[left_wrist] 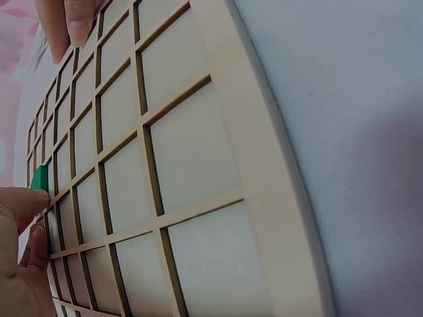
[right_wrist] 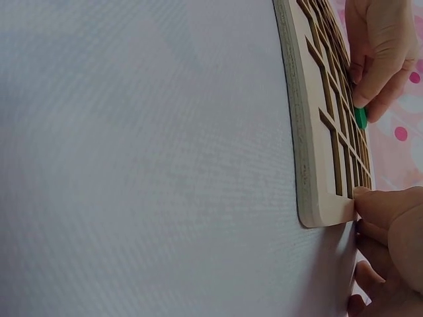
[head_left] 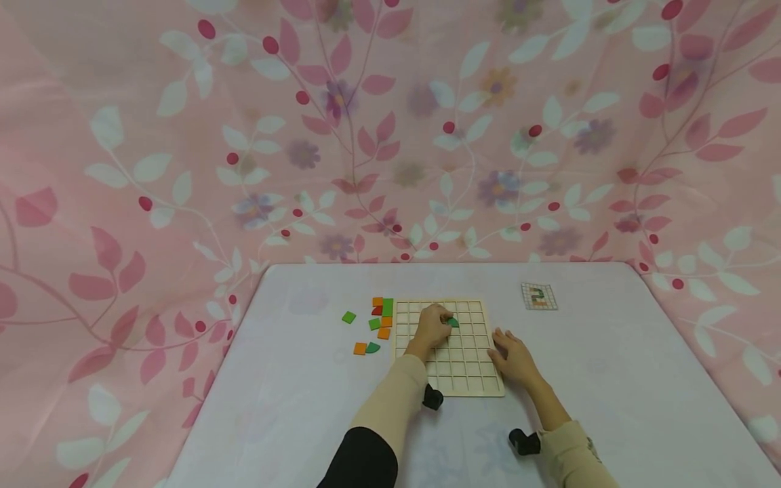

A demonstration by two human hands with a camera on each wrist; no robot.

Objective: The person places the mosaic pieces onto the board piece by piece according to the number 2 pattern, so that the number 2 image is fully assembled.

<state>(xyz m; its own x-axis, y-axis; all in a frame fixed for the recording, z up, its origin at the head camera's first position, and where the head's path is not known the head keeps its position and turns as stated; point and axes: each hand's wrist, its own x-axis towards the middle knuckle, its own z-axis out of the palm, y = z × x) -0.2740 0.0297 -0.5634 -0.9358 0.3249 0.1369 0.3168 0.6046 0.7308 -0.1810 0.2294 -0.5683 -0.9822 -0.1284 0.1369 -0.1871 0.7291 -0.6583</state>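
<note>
A wooden grid board (head_left: 466,390) lies flat on the table. Over its upper middle, my left hand (head_left: 432,327) pinches a green quarter-round tile (head_left: 453,322) between thumb and fingers. In the left wrist view, the tile (left_wrist: 41,178) stands close to the grid lines, partly covered by the fingertips. My right hand (head_left: 515,359) rests along the board's right edge, its fingers loosely extended. Seen from the right wrist, the thumb of that hand (right_wrist: 396,224) touches the rim near a corner, and the other fingers lie beside the board.
Left of the board lie several loose tiles: a green square (head_left: 348,316), an orange square (head_left: 360,348), another green quarter-round (head_left: 373,348) and a red piece (head_left: 377,310). A small gridded pattern card (head_left: 539,297) lies at the back right of the white table (head_left: 274,407).
</note>
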